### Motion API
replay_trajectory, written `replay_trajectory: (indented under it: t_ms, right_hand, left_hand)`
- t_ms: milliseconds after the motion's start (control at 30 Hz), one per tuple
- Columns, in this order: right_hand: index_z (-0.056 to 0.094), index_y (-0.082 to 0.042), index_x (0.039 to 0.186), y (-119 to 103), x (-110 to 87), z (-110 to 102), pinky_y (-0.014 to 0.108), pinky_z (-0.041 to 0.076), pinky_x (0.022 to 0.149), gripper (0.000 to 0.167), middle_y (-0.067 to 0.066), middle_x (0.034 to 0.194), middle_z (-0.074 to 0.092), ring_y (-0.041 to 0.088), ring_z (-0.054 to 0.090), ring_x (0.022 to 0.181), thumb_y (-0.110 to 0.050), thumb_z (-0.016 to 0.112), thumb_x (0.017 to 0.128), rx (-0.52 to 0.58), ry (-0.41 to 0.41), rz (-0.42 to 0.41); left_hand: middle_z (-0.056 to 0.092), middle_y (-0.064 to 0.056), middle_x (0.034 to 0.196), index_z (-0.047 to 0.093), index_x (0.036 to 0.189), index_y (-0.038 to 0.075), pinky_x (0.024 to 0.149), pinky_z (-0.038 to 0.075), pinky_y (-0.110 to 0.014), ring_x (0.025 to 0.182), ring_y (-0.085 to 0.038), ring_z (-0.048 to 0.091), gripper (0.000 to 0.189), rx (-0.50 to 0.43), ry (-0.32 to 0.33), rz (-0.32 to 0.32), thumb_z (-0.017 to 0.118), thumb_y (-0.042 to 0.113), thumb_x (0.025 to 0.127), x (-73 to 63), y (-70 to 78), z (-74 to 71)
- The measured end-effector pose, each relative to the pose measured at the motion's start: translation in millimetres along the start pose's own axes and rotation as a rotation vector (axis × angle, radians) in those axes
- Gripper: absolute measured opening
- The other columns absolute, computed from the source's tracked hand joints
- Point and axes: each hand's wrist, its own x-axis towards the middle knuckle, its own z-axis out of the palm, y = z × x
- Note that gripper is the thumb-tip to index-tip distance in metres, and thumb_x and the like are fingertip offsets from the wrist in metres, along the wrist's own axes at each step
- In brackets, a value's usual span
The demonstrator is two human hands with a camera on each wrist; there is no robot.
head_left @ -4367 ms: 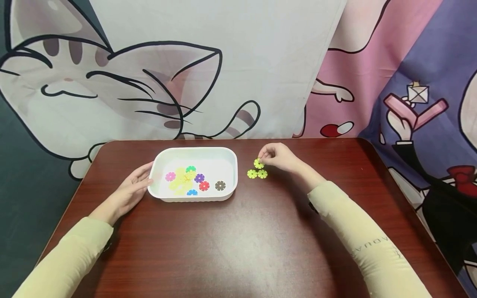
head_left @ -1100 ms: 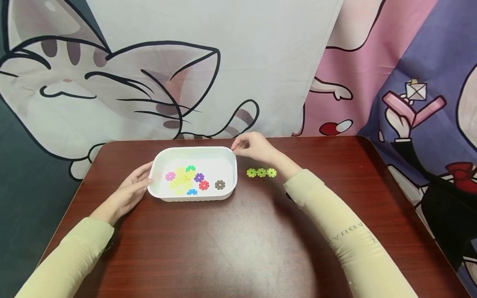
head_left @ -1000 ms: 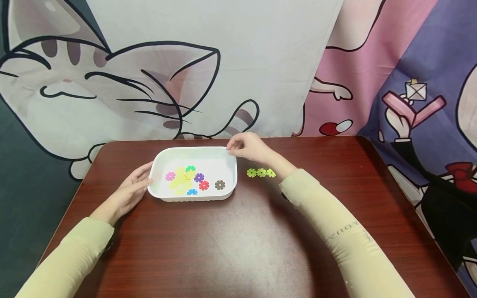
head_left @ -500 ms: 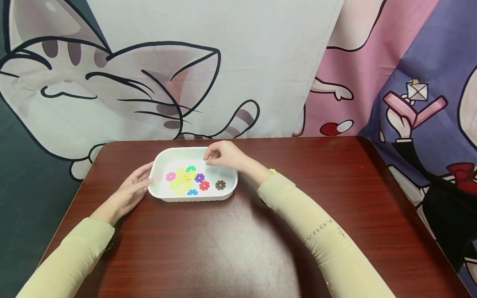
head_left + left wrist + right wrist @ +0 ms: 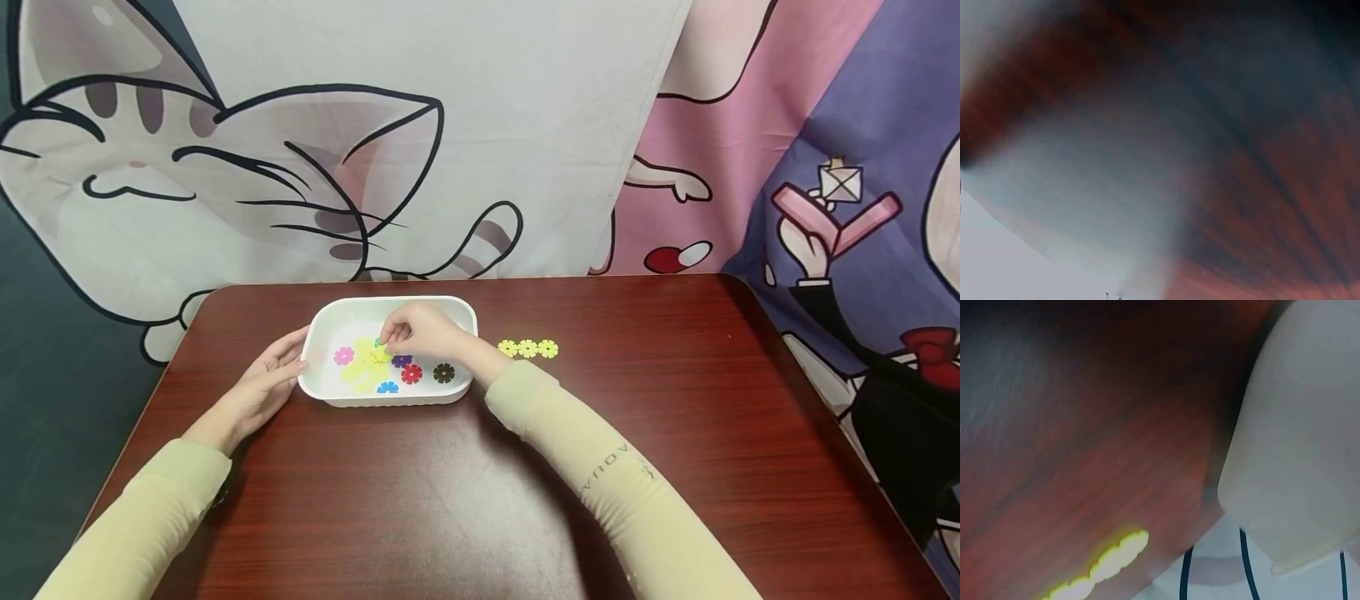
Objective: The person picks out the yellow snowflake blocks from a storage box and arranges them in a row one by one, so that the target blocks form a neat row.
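In the head view, a white plastic tray (image 5: 330,393) holds several flower-shaped plastic discs. A heap of yellow discs (image 5: 363,368) lies among a pink disc (image 5: 343,356), a purple disc (image 5: 402,361), a red disc (image 5: 411,374), a blue disc (image 5: 387,387) and a dark brown disc (image 5: 444,373). My left hand (image 5: 264,383) grips the tray's left rim, thumb on top. Inside the tray, my right hand (image 5: 423,332) has its bent fingertips at the yellow heap, partly covering a green disc (image 5: 378,342). No disc shows clearly between those fingertips.
Right of the tray, three yellow-green discs (image 5: 528,348) lie in a row on the brown wooden table (image 5: 420,492). A cartoon cloth (image 5: 555,167) hangs behind the far edge. The left wrist view is blurred; the right wrist view shows the tray's side (image 5: 1297,444).
The three yellow-green discs went from a triangle to a straight row, the right hand placing one. Since then, the right hand has moved left and down into the tray. The left hand stays put.
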Motion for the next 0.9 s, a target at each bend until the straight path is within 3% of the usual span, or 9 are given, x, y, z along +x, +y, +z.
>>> replay_trajectory:
  t_ms: [267,500,667,900]
  right_hand:
    - [0.077,-0.001,0.102,-4.0,2.8,19.4,0.010,0.049,0.076,0.009,0.011,0.093,0.076,0.007,0.062,0.080,-0.007,0.079,0.095,0.033,-0.051,-0.002]
    - [0.077,-0.001,0.104,-10.0,7.3,32.5,0.010,0.049,0.077,0.013,0.009,0.095,0.076,0.005,0.063,0.081,-0.007,0.081,0.093,0.002,-0.100,-0.019]
    - [0.077,-0.002,0.107,-12.7,11.7,40.7,0.008,0.048,0.078,0.016,0.007,0.098,0.076,0.005,0.062,0.085,-0.006,0.082,0.092,-0.049,-0.133,-0.043]
    - [0.077,-0.005,0.111,-14.9,14.5,48.6,0.009,0.047,0.082,0.021,0.006,0.105,0.075,0.008,0.064,0.092,-0.005,0.083,0.091,-0.158,-0.164,-0.087]
  left_hand:
    - [0.007,-0.016,0.178,0.033,0.162,0.016,0.108,0.045,-0.008,0.129,0.013,0.052,0.059,-0.003,0.001,-0.002,0.053,0.001,0.109,-0.1,-0.2,-0.7]
    - [0.020,-0.009,0.174,0.037,0.160,0.019,0.108,0.045,-0.009,0.130,0.012,0.052,0.057,-0.014,-0.005,0.008,0.052,0.001,0.108,-0.1,-0.1,-0.1]
    - [0.024,-0.008,0.170,0.035,0.160,0.017,0.108,0.045,-0.008,0.130,0.011,0.052,0.057,-0.013,-0.010,0.011,0.052,0.001,0.108,0.5,-0.2,0.5]
    - [0.014,-0.013,0.175,0.032,0.163,0.016,0.109,0.044,-0.008,0.130,0.013,0.051,0.059,0.000,-0.011,0.002,0.053,0.002,0.109,0.4,0.3,0.6]
